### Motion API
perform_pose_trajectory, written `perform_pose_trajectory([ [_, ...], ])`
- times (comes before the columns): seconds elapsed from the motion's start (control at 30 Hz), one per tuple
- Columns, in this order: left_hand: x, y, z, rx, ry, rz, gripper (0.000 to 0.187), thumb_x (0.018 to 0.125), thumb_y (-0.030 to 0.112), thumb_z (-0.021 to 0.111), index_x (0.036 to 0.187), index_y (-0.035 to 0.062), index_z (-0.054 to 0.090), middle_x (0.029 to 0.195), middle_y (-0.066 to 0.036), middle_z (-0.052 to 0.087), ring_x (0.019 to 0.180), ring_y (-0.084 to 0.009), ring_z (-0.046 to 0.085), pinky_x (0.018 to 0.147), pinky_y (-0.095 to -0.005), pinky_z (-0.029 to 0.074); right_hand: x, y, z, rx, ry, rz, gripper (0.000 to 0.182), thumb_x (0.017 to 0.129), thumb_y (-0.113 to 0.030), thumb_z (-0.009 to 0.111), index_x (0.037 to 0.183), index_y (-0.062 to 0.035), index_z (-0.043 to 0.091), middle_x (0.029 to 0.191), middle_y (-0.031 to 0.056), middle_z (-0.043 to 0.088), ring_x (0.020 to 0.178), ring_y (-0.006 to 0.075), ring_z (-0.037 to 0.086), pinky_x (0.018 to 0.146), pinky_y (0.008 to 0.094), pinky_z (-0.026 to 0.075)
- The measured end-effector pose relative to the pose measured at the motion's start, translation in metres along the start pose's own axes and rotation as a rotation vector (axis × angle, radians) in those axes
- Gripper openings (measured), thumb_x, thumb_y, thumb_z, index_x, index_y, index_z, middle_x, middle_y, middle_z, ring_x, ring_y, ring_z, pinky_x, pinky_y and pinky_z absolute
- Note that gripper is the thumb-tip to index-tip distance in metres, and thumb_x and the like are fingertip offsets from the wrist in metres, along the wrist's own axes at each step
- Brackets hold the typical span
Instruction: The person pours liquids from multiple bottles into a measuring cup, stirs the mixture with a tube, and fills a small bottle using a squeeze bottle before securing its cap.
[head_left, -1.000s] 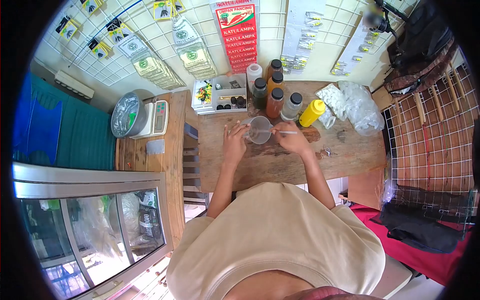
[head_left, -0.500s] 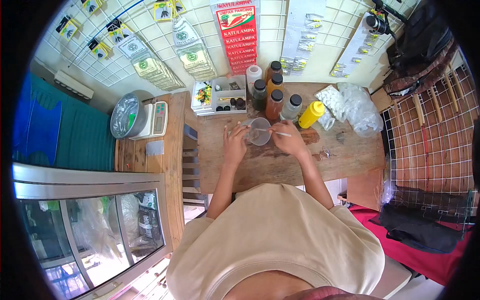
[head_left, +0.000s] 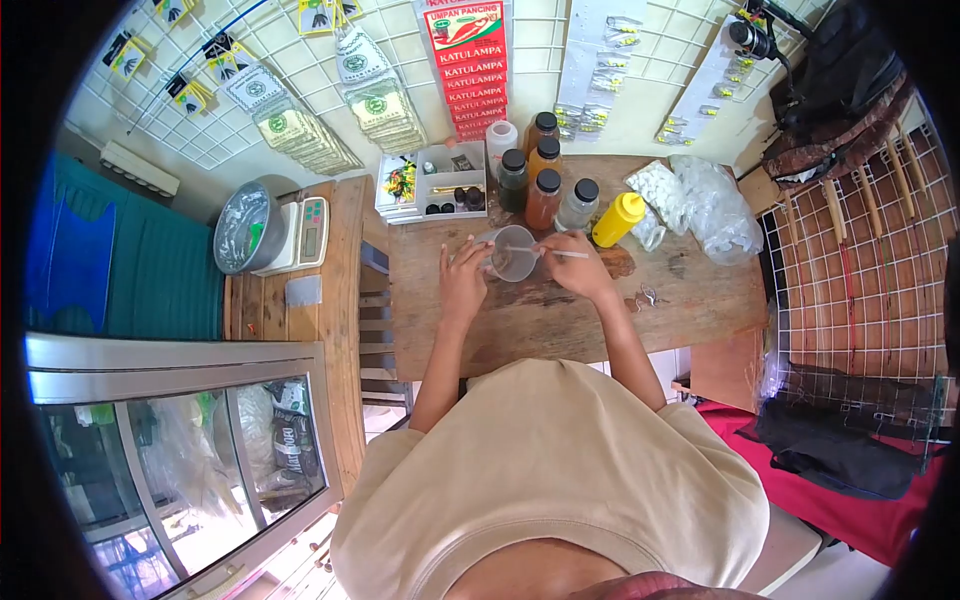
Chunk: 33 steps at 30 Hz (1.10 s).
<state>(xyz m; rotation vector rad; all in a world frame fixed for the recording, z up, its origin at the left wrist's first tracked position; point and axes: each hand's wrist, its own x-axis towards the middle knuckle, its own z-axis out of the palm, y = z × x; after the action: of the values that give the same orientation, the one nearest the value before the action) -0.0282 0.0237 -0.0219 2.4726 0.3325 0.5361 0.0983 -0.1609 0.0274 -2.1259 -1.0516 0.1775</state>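
A translucent plastic cup stands on the wooden table in front of me. At its left side my left hand grips the wall between thumb and fingers. My right hand pinches a thin whitish stick, possibly a spoon handle, whose far end reaches into the cup. What lies inside the cup is too faint to make out. Just beyond the cup are a bottle of red-orange liquid, a clear bottle and a yellow squeeze bottle.
A white divided tray holds small dark-capped jars. Plastic bags lie at the table's back right, and a small metallic item sits nearer. To the left, a metal bowl rests on a scale. Packets hang from the wall grid.
The view has shifted slightly. Both hands remain at the cup, with the stick still dipping into it; its angle has turned a little flatter.
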Motion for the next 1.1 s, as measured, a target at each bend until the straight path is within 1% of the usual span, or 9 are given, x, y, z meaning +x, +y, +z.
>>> perform_pose_trajectory([
  [0.07,0.000,0.001,-0.003,0.011,-0.017,-0.011,0.042,0.079,-0.004,0.062,0.116,0.0138,0.066,0.122,-0.003,0.063,0.129,-0.0234,0.049,0.114,-0.0530,0.021,0.001,0.004,0.001,0.039,-0.190,0.026,0.020,0.085,-0.012,0.054,0.091,-0.0070,0.072,0.098,0.0115,0.069,0.093,0.0339,0.062,0.090,0.0410,0.045],
  [0.17,-0.001,0.000,-0.003,0.050,-0.028,0.003,0.041,0.081,0.001,0.063,0.119,0.0153,0.065,0.121,-0.002,0.063,0.129,-0.0221,0.048,0.114,-0.0533,0.022,-0.002,0.000,0.006,-0.021,-0.026,0.010,0.020,0.084,-0.013,0.053,0.091,-0.0086,0.072,0.098,0.0102,0.070,0.094,0.0338,0.061,0.091,0.0414,0.045],
  [0.47,0.000,0.000,-0.003,0.037,-0.027,-0.005,0.041,0.080,0.000,0.063,0.119,0.0148,0.065,0.120,-0.003,0.064,0.129,-0.0222,0.048,0.113,-0.0536,0.022,-0.003,-0.004,-0.001,-0.064,-0.017,0.097,0.018,0.083,-0.015,0.056,0.086,-0.0104,0.073,0.094,0.0100,0.070,0.094,0.0328,0.061,0.084,0.0417,0.049],
  [0.6,0.001,0.002,-0.004,0.022,-0.020,-0.014,0.040,0.079,-0.002,0.063,0.116,0.0141,0.066,0.122,-0.002,0.063,0.129,-0.0224,0.049,0.114,-0.0527,0.020,-0.004,-0.003,0.003,0.132,-0.177,0.105,0.018,0.084,-0.016,0.057,0.087,-0.0112,0.073,0.095,0.0086,0.070,0.092,0.0342,0.061,0.084,0.0429,0.048],
  [0.7,0.000,0.001,-0.002,0.020,-0.023,-0.028,0.040,0.079,-0.002,0.063,0.115,0.0140,0.066,0.122,-0.002,0.063,0.129,-0.0223,0.049,0.114,-0.0525,0.020,-0.004,-0.010,0.001,-0.064,0.054,0.091,0.019,0.085,-0.018,0.057,0.090,-0.0099,0.073,0.098,0.0103,0.070,0.095,0.0367,0.061,0.086,0.0439,0.047],
  [0.77,0.000,0.001,-0.004,0.008,-0.033,-0.038,0.040,0.079,-0.002,0.063,0.115,0.0138,0.066,0.122,-0.002,0.063,0.129,-0.0225,0.048,0.114,-0.0525,0.019,-0.004,-0.006,-0.003,0.197,-0.268,0.131,0.019,0.086,-0.018,0.057,0.090,-0.0090,0.073,0.097,0.0113,0.070,0.097,0.0368,0.060,0.088,0.0454,0.046],
  [0.87,0.000,0.000,-0.004,0.001,-0.027,-0.032,0.040,0.080,-0.003,0.062,0.116,0.0136,0.066,0.122,-0.002,0.063,0.129,-0.0226,0.048,0.114,-0.0526,0.019,-0.008,-0.009,0.002,-0.057,0.037,0.071,0.020,0.086,-0.020,0.058,0.092,-0.0080,0.073,0.098,0.0126,0.069,0.099,0.0373,0.059,0.089,0.0448,0.046],
  [1.0,-0.001,0.001,-0.004,-0.002,-0.025,-0.033,0.040,0.080,-0.003,0.062,0.116,0.0137,0.066,0.122,-0.002,0.063,0.129,-0.0228,0.048,0.114,-0.0532,0.019,-0.007,0.005,0.005,0.086,-0.209,0.070,0.019,0.086,-0.021,0.058,0.091,-0.0089,0.073,0.097,0.0121,0.069,0.098,0.0362,0.060,0.087,0.0460,0.046],
  [1.1,0.000,0.001,-0.002,0.002,-0.016,-0.020,0.040,0.080,-0.002,0.062,0.116,0.0140,0.066,0.122,-0.002,0.063,0.129,-0.0226,0.048,0.114,-0.0539,0.019,-0.008,-0.004,0.001,-0.046,0.022,0.065,0.020,0.086,-0.022,0.059,0.092,-0.0094,0.073,0.097,0.0120,0.070,0.099,0.0361,0.059,0.089,0.0449,0.045],
])
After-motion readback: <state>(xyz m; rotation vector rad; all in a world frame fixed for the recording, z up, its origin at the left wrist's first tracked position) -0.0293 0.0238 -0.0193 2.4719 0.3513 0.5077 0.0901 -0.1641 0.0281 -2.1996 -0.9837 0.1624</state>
